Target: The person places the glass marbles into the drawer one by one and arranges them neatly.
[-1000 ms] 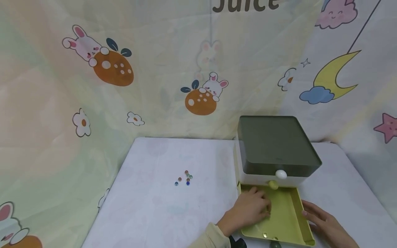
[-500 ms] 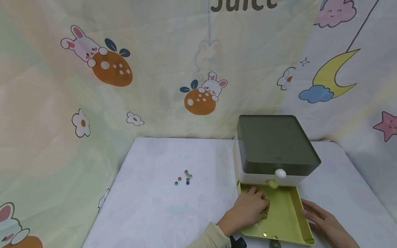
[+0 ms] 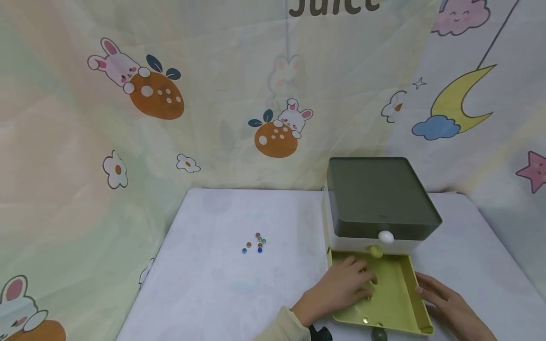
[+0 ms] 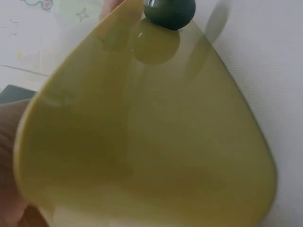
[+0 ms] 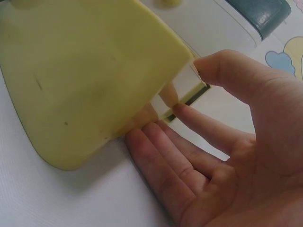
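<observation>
Head view, from the left: the table point(image 3: 200, 284) carries a loose cluster of small glass marbles point(image 3: 260, 245), amber, pale green and blue, lying in the same arrangement as half a second ago. Nearer the person, the cream sleeve point(image 3: 281, 327) and the dark wrist device point(image 3: 322, 334) have drifted a little to the left since then.

The left hand point(image 3: 343, 284) reaches over the left wall of the pulled-out drawer point(image 3: 398, 296). Its fingers looked more bunched half a second ago; now one reaches out farther over the drawer floor, bent at the tip. The back of the hand faces up, knuckles toward the cabinet point(image 3: 379, 194). A small glint shows just by the lower fingertips, but I cannot tell whether the fingers pinch it; the left wrist view is mostly filled by the drawer's front.

The drawer is shallow, yellow-green and slightly glossy, and stands out below the cabinet's front, as it did earlier. Inside it, against the front wall, lies a clear bead point(image 3: 365, 320), and outside that wall sits a dark green knob point(image 3: 378, 334). The cabinet behind has a grey-green top over a white body, with a white knob point(image 3: 386, 237) above a lime knob point(image 3: 376, 251).

Farthest right, the right hand point(image 3: 454, 305) rests against the drawer's outer right side, fingers extended and touching the wall, thumb at the upper edge, much as before.
</observation>
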